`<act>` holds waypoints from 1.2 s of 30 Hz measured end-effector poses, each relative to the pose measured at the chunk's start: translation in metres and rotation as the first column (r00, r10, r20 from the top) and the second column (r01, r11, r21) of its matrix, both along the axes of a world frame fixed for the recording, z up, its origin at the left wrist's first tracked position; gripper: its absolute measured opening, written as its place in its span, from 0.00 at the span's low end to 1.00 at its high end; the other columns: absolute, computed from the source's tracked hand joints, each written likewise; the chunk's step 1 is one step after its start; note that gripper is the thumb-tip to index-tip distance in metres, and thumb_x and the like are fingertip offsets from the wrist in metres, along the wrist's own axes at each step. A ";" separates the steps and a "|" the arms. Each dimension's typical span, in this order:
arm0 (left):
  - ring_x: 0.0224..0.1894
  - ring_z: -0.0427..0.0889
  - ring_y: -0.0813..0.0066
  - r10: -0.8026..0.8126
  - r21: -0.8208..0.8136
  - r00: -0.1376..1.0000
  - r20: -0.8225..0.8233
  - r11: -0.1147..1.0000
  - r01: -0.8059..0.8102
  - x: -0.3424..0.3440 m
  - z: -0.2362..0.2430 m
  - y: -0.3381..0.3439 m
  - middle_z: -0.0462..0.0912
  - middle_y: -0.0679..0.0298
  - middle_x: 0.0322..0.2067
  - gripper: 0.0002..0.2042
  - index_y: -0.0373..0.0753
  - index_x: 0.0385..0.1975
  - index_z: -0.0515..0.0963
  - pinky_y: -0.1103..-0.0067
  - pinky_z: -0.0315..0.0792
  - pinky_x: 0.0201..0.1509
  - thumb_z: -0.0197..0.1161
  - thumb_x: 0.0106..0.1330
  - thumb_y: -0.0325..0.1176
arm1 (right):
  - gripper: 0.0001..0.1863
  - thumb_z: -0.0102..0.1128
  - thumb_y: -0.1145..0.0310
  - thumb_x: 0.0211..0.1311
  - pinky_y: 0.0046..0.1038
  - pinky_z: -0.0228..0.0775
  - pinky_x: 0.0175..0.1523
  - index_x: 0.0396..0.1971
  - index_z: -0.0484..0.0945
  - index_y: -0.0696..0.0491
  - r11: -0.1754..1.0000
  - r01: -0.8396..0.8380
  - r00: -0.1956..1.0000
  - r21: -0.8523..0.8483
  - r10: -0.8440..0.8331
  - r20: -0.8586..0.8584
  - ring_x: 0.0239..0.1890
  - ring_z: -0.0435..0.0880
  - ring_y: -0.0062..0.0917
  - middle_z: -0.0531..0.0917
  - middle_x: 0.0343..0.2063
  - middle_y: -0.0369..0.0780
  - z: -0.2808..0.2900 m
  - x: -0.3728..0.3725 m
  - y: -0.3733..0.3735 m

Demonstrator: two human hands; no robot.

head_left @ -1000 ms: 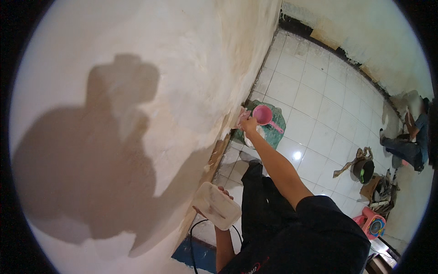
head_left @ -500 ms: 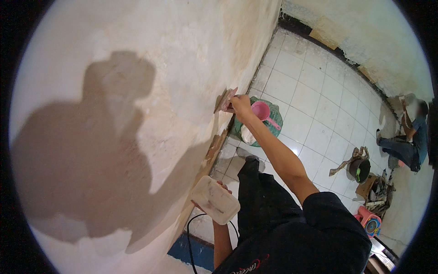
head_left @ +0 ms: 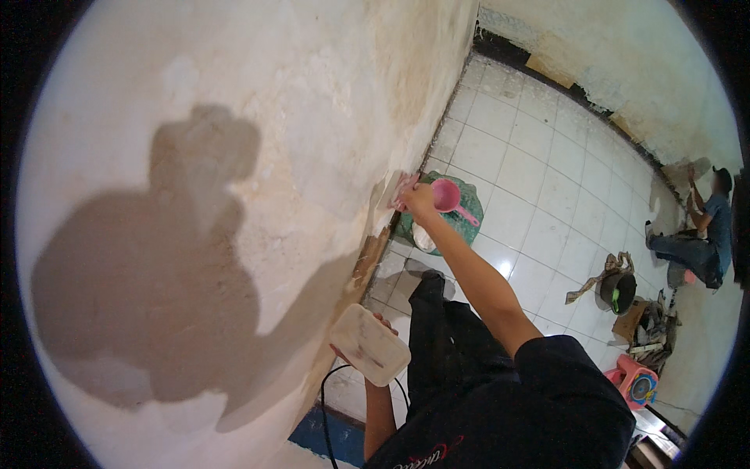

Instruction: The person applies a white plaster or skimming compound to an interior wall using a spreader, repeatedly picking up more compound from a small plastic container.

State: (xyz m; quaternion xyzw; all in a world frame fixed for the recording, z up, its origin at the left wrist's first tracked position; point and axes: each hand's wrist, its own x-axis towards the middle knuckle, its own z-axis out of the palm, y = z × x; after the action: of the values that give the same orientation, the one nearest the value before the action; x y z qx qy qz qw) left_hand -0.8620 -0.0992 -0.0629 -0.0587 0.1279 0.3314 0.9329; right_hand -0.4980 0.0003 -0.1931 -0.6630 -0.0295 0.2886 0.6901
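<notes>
My right hand point(head_left: 419, 200) reaches forward, closed round a flat pink putty scraper point(head_left: 403, 186). The scraper lies against the lower part of the patchy off-white wall point(head_left: 328, 141), just above its bottom edge. Nearer my body, my left hand point(head_left: 383, 321) grips a shallow whitish rectangular tray point(head_left: 369, 349) from beneath; most of that hand is hidden by it. Greyish smears mark the tray's face. Just right of my right hand, a pink dipper point(head_left: 446, 195) rests on a green plastic sheet or bag point(head_left: 472, 197), with a white lump point(head_left: 423, 238) near it.
White floor tiles point(head_left: 539, 184) stretch to the right. At the far right another person point(head_left: 707, 230) sits by the opposite wall. A dark bucket point(head_left: 617, 292), a pile of scraps point(head_left: 650, 328) and a pink stool point(head_left: 631, 381) stand nearer. A black cable point(head_left: 324, 406) loops below my left hand.
My right hand and the scraper have moved slightly down and toward me along the wall. The tray stays almost where it was in my left hand.
</notes>
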 end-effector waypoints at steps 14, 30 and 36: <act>0.52 0.74 0.47 0.052 0.043 0.999 0.002 0.998 -0.052 -0.008 0.032 -0.008 0.72 0.46 0.53 0.50 0.35 0.60 0.65 0.52 0.70 0.56 0.61 0.47 0.74 | 0.07 0.51 0.78 0.54 0.32 0.67 0.26 0.26 0.77 0.67 0.921 0.107 0.869 0.374 -0.270 0.415 0.19 0.78 0.28 0.80 0.20 0.47 0.282 0.017 -0.040; 0.50 0.76 0.48 -0.134 0.134 0.991 0.013 0.982 0.131 0.003 0.041 0.002 0.74 0.46 0.51 0.54 0.33 0.60 0.64 0.55 0.71 0.55 0.60 0.43 0.77 | 0.17 0.53 0.80 0.53 0.35 0.72 0.29 0.45 0.78 0.63 0.906 -0.176 0.544 0.385 -0.237 0.805 0.22 0.80 0.41 0.79 0.23 0.51 0.378 -0.133 -0.047; 0.48 0.76 0.48 -0.135 0.167 0.986 0.100 0.979 0.117 0.032 0.066 -0.004 0.75 0.47 0.50 0.53 0.35 0.60 0.66 0.56 0.72 0.54 0.57 0.44 0.78 | 0.08 0.53 0.76 0.55 0.36 0.64 0.24 0.20 0.73 0.64 0.957 0.214 0.570 0.195 -0.285 0.771 0.16 0.74 0.45 0.73 0.14 0.54 0.354 0.007 -0.017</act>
State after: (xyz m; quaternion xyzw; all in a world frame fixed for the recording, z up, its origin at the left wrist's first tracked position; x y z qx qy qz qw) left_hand -0.8297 -0.1037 0.0033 0.0067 0.0522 0.2768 0.9595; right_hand -0.4912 -0.0165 0.1606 -0.6908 -0.2492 -0.1358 0.6650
